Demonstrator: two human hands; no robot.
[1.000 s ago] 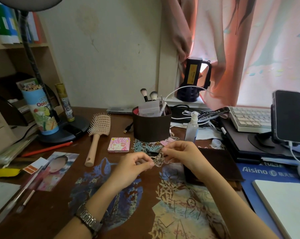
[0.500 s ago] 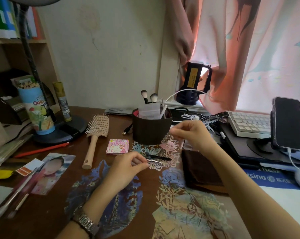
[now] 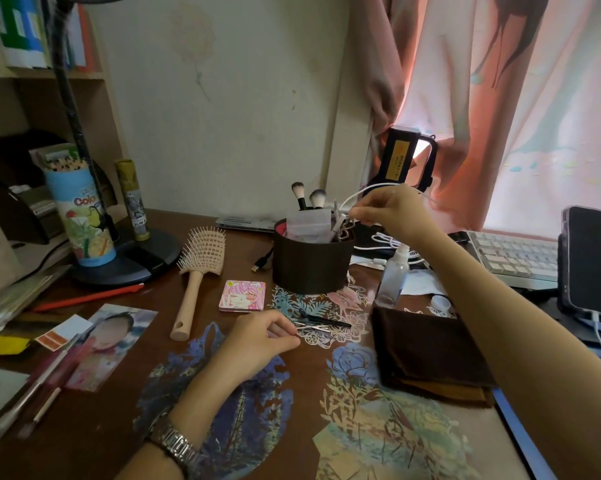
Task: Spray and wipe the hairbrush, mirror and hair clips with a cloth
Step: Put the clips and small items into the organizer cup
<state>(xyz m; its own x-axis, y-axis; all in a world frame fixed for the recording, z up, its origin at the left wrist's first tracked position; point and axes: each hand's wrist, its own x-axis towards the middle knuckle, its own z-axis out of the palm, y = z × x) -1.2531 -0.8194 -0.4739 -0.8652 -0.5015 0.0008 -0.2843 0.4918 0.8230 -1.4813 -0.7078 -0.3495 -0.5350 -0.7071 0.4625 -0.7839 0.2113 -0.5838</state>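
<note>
Mid-table, your left hand (image 3: pixel 257 341) pinches the hair clips (image 3: pixel 321 323) steady; your right hand (image 3: pixel 391 211) pinches another clip over the brown pot (image 3: pixel 311 265), seemingly stowing it.

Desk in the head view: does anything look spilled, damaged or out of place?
Nothing is spilled or broken. One oddity: the clear spray bottle stands uncapped, and its small translucent cap lies apart on the wooden desk, beside the folded brown cloth. The beige vented hairbrush lies flat.
</note>
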